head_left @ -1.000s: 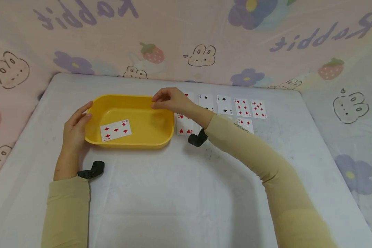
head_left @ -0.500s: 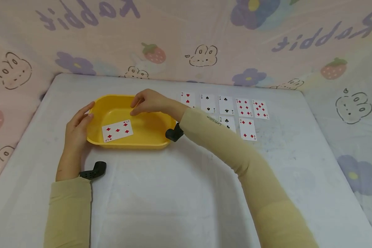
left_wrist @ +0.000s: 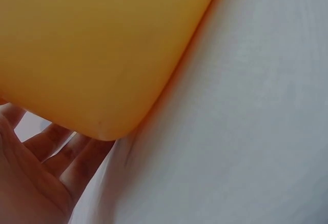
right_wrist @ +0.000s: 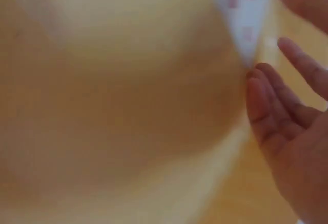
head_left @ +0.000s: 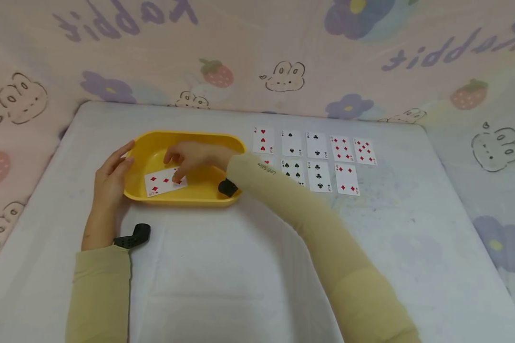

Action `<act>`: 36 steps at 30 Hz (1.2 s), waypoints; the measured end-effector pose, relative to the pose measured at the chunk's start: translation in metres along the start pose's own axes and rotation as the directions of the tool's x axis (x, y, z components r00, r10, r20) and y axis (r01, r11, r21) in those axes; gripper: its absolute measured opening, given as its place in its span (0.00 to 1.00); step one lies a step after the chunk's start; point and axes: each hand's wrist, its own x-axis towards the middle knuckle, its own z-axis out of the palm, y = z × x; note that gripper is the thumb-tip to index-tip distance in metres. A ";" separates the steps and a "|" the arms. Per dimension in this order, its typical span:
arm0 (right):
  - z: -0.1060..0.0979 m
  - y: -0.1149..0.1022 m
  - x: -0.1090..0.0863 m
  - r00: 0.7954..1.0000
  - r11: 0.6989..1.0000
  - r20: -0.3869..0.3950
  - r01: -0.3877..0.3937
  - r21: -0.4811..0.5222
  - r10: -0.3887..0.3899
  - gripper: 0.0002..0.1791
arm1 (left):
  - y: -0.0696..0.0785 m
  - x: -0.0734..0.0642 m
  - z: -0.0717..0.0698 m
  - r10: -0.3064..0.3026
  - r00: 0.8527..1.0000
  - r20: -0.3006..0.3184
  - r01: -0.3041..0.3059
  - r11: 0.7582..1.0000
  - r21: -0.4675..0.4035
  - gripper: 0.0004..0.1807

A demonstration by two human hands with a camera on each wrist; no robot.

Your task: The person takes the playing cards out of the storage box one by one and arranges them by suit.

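A yellow plastic basin (head_left: pixel 189 202) sits on the left half of the white table. Holding its left end is my left hand (head_left: pixel 107 186), thumb at the rim; in the left wrist view its fingers (left_wrist: pixel 84 165) lie along the outer wall. Inside the basin lies a face-up five of diamonds playing card (head_left: pixel 159 184). My right hand (head_left: pixel 195 155) reaches down over that card with fingers spread, thumb tip overlapping the card's right end. The right wrist view, blurred, has the fingertips right at a corner of the card (right_wrist: pixel 247 8).
Right of the basin, face-up cards stand in two rows. The back row runs from a three of hearts (head_left: pixel 263 140) to a seven of diamonds (head_left: pixel 365 151). The front row includes a three of clubs (head_left: pixel 319 177) and a four of diamonds (head_left: pixel 346 179); my right sleeve partly covers it.
My right hand has moved left from the basin's right rim, then down into the basin to the five of diamonds. The left hand has stayed at the basin's left end.
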 end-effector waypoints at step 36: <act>0.013 -0.006 0.002 0.989 0.988 -0.006 -0.145 -0.061 0.145 0.21 | 0.004 0.001 0.004 -0.045 0.997 -0.060 0.051 0.993 0.106 0.21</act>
